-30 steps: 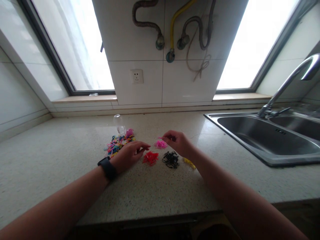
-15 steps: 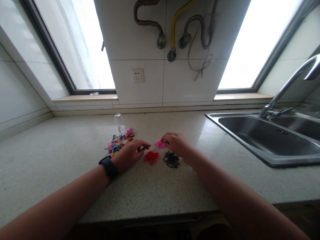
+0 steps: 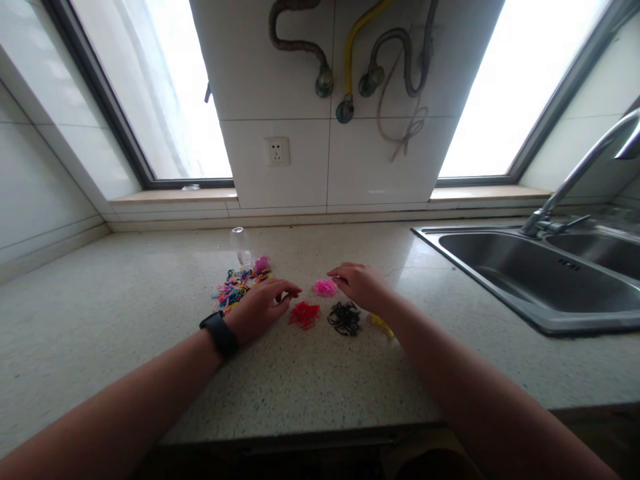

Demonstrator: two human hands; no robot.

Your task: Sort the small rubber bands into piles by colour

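Pink pile [image 3: 325, 287], red pile [image 3: 305, 315], black pile [image 3: 345, 319] and yellow pile [image 3: 383, 325] sit apart on worktop [image 3: 300, 387], likely so colours don't mix; left hand [image 3: 263, 305], loosely curled, narrow gap, by mixed bands [image 3: 234, 288]; right hand [image 3: 361, 285] beside pink, can't tell if holding.

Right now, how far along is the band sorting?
Looks partway. Sorted: red pile, black pile, pink pile, yellow pile (partly hidden). In hand: right hand is at the pink pile, left hand beside the mixed pile; can't tell if either holds a band. Remaining: the mixed pile, several colours together.
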